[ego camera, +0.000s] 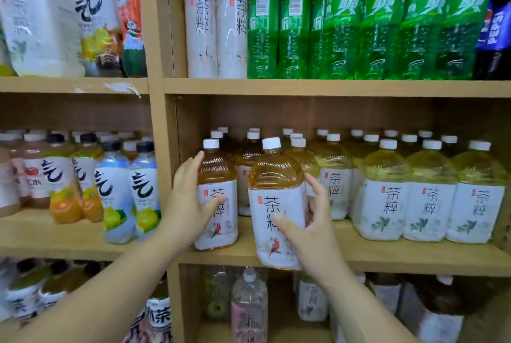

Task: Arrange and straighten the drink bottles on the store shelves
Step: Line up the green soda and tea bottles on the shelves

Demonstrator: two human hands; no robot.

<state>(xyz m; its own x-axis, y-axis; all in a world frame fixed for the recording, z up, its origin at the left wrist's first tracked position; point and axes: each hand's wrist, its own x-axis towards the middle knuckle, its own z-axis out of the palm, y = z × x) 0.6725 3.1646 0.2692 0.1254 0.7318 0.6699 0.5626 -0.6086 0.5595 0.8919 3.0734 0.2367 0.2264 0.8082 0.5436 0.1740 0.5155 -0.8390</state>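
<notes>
Two amber tea bottles with white parrot labels stand at the front of the middle shelf. My left hand grips the left amber bottle from its left side, thumb across the label. My right hand holds the right amber bottle, which tilts forward over the shelf's front edge, thumb on the label and fingers round its right side. More amber bottles stand behind them.
Pale yellow tea bottles fill the right of the middle shelf. Green soda bottles and tall white tea bottles stand above. A wooden upright separates the left bay of sparkling drinks. More bottles sit below.
</notes>
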